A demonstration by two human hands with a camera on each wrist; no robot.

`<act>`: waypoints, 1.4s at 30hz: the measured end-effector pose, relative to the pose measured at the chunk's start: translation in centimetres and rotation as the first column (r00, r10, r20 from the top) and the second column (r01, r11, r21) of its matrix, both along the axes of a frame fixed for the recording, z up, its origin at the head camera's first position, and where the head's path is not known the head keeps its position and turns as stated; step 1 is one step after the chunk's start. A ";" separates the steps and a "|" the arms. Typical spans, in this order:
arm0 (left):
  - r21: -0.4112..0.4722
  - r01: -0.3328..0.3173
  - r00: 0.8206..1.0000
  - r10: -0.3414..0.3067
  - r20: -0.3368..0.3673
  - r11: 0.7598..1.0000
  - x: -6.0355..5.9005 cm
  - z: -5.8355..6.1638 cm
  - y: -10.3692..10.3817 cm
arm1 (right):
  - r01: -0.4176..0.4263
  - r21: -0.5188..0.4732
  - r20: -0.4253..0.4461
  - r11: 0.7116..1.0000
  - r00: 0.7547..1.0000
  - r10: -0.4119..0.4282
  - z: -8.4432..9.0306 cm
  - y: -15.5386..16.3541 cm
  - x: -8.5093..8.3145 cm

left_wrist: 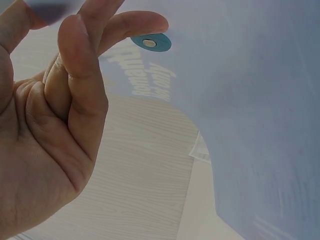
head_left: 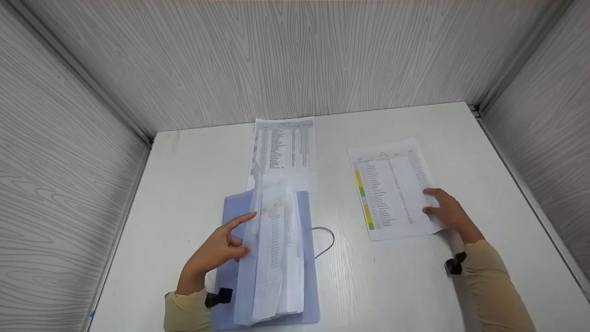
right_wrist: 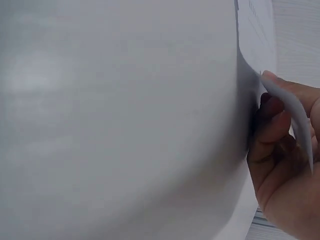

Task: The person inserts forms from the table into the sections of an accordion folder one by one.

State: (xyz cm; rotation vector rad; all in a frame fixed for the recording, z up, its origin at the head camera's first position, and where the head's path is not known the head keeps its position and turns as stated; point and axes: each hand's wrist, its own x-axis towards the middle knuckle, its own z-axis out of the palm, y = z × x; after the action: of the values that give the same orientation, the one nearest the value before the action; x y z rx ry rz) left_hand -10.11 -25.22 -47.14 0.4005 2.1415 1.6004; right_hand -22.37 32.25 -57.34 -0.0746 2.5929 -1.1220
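Presently on a white wood-grain table [head_left: 184, 175], boxed in by grey wood-grain panels [head_left: 295, 55]: one translucent blue plastic document folder [head_left: 309, 276] at 6 o'clock, lying flat, stuffed with a raised sheaf of white printed sheets in clear sleeves [head_left: 276, 258]; thin black elastic loop [head_left: 326, 240] trailing off its 3 o'clock edge. Left hand [head_left: 216, 251] at the sheaf's 9 o'clock edge, index finger extended onto it, thumb and remaining fingers curled and pinching the clear sleeve edge; left wrist view shows curled fingers [left_wrist: 80, 100] against blue plastic bearing a small round teal fastener [left_wrist: 150, 43]. One white printed table sheet [head_left: 283, 150] at 12 o'clock, its near end tucked under the sheaf. One loose white sheet with a yellow-and-green colour-coded column [head_left: 392, 189] at 3 o'clock, well apart from the folder. Right hand [head_left: 449, 213] at that sheet's 4 o'clock corner, fingers curled over the edge with the paper lifted between thumb and fingers, confirmed in the right wrist view [right_wrist: 280, 165]. Likely hazards: creasing or tearing of the thin lifted corner under a tight pinch; sheaf slumping shut or spilling if the left pinch slackens; elastic loop snagging a passing sheet.
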 end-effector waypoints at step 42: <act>0.026 0.004 1.000 -0.004 0.002 1.000 0.0 -0.7 -0.1 | 0.092 -0.191 -0.129 0.977 0.985 -0.118 4.1 -3.4 4.3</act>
State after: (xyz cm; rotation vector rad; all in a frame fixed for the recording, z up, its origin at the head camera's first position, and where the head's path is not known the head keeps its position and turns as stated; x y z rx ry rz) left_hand -10.16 -25.32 -47.80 0.4113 2.1192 1.6265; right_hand -18.11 28.89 -53.21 -0.0599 2.6328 -1.4424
